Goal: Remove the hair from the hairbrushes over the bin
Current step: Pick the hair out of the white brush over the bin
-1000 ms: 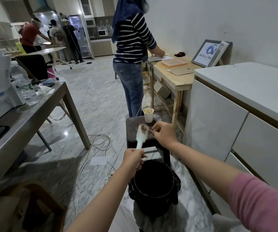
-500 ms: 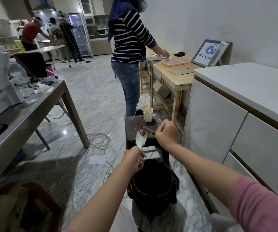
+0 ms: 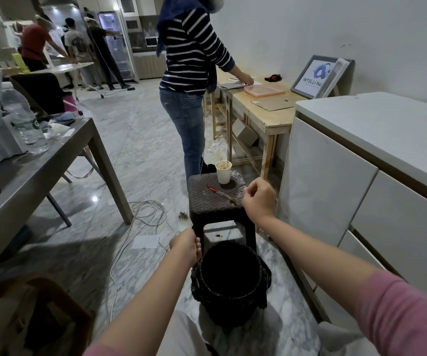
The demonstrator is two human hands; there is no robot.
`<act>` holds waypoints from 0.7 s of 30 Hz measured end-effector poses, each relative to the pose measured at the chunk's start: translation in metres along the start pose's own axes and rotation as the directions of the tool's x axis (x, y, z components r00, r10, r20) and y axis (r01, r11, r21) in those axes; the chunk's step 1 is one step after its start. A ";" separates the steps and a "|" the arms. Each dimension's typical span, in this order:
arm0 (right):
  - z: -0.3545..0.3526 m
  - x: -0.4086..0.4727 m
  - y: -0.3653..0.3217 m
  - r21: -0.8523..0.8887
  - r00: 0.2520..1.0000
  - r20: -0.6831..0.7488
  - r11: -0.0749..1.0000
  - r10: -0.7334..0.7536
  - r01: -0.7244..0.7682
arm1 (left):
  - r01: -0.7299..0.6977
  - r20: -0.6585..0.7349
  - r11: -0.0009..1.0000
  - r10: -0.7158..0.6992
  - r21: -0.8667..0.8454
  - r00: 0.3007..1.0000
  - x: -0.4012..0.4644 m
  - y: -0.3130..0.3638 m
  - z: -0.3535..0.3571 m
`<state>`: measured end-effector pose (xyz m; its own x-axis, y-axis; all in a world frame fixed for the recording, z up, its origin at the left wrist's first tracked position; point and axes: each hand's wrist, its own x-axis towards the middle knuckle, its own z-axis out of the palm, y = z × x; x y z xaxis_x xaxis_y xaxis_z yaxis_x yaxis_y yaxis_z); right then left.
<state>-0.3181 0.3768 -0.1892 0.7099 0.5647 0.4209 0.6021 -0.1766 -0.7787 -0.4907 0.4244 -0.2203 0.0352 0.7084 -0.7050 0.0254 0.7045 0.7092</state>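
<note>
My left hand (image 3: 185, 246) grips the handle of a white hairbrush (image 3: 183, 224), whose head points up and carries a clump of brown hair at the top. The brush sits left of the dark stool (image 3: 207, 201) and left of the black bin (image 3: 260, 276), not over it. My right hand (image 3: 260, 199) hovers at the stool's right front corner with its fingers curled into a fist, and nothing shows in it. A thin red-handled tool (image 3: 217, 191) lies on the stool seat, its tip close to that hand.
A paper cup (image 3: 223, 172) stands at the back of the stool. A person in a striped top (image 3: 189, 60) stands just behind it at a wooden table (image 3: 266, 116). White cabinets (image 3: 335, 181) line the right, a steel table (image 3: 40, 170) the left. Cables (image 3: 145, 211) trail on the floor.
My left hand has dropped down and to the left with the brush, off the stool's left side. My right hand has pulled away from the brush to the right, closed into a fist.
</note>
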 end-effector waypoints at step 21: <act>0.011 0.007 0.014 -0.161 0.905 0.346 0.966 0.249 -0.204 | -0.398 0.254 0.816 0.315 0.419 0.914 -0.030 0.005 0.014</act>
<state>-0.3087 0.3874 -0.2020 0.6655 0.7459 0.0260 0.4957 -0.4157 -0.7625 -0.4780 0.4056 -0.1956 0.2943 0.8588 -0.4193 0.4256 0.2750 0.8621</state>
